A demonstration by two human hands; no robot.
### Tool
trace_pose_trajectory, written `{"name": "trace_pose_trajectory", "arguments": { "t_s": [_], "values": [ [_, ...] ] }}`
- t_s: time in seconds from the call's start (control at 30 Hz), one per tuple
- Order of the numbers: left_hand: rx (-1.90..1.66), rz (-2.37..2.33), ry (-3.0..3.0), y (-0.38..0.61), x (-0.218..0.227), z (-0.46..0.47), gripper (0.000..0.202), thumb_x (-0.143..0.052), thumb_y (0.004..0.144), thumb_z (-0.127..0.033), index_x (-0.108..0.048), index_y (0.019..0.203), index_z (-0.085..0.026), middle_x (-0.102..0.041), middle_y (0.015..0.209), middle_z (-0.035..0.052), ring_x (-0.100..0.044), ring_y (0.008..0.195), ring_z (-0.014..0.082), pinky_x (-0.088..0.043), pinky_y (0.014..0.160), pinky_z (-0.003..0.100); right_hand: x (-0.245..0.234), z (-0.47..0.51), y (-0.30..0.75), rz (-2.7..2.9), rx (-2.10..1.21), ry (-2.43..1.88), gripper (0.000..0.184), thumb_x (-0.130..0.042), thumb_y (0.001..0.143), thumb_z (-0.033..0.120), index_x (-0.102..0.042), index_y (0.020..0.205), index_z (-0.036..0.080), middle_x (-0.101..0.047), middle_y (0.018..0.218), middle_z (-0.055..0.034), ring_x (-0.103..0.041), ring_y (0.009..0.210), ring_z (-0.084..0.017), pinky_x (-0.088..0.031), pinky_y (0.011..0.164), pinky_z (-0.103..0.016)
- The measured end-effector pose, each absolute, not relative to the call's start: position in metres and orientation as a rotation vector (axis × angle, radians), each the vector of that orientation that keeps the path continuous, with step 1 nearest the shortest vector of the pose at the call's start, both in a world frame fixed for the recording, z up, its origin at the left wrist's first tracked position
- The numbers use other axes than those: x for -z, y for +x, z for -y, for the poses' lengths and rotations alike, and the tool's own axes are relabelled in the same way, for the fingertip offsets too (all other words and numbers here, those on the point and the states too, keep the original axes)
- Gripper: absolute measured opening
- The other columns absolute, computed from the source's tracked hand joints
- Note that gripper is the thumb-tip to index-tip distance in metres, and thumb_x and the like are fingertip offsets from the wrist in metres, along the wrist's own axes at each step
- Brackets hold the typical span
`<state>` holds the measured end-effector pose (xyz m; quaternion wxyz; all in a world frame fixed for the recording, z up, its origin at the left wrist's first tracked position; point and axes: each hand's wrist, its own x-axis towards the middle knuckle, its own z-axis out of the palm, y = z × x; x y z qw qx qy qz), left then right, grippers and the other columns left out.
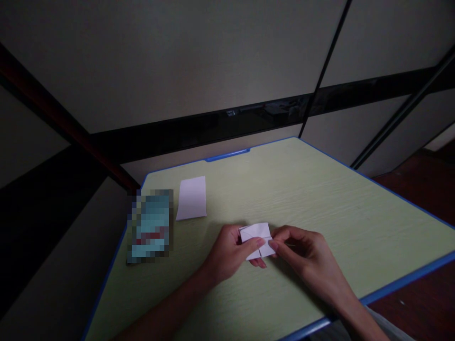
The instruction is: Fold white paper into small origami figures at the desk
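A small square of folded white paper (254,232) is held up over the near part of the table, with crease lines and flap edges showing on its face. My left hand (231,251) grips it from the left, thumb pressed on top and fingers underneath. On the right, my right hand (305,251) pinches the paper's lower right corner between thumb and forefinger. What lies under the folded paper is hidden by it and by my fingers.
A flat white sheet of paper (192,198) lies at the table's left. Beside it, near the left edge, is a blurred, pixelated flat object (152,222). The light yellow-green table (313,184) has a blue rim and stands against dark-striped panels (199,61).
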<state>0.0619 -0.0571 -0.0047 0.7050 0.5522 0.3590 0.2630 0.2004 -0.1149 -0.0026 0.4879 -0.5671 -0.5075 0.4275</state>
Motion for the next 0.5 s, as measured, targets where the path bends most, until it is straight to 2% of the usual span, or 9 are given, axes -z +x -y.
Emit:
{"name": "trace_pose_trajectory", "arguments": {
  "t_s": [0.33, 0.5],
  "values": [
    [-0.612, -0.797, 1.26, 0.0603, 0.0042, 0.058, 0.02, -0.06, 0.067, -0.027, -0.06, 0.062, -0.009, -0.06, 0.052, 0.0025, -0.056, 0.043, 0.009, -0.044, 0.043, 0.018, 0.0004, 0.1133, 0.2013, 1.155, -1.115, -1.337, 0.018, -0.059, 0.068, 0.026, -0.052, 0.055, 0.016, -0.054, 0.056, -0.0003, -0.048, 0.051, -0.012, -0.038, 0.048, -0.025],
    [-0.642, -0.805, 1.27, 0.0601, 0.0054, 0.0587, 0.018, -0.059, 0.067, -0.026, -0.06, 0.063, -0.009, -0.06, 0.053, 0.0019, -0.055, 0.042, 0.0086, -0.045, 0.043, 0.018, 0.0023, 0.1122, 0.2029, 1.187, -1.181, -1.307, 0.019, -0.055, 0.074, 0.032, -0.052, 0.065, 0.016, -0.053, 0.056, 0.0004, -0.047, 0.052, -0.011, -0.036, 0.048, -0.024]
  ]
}}
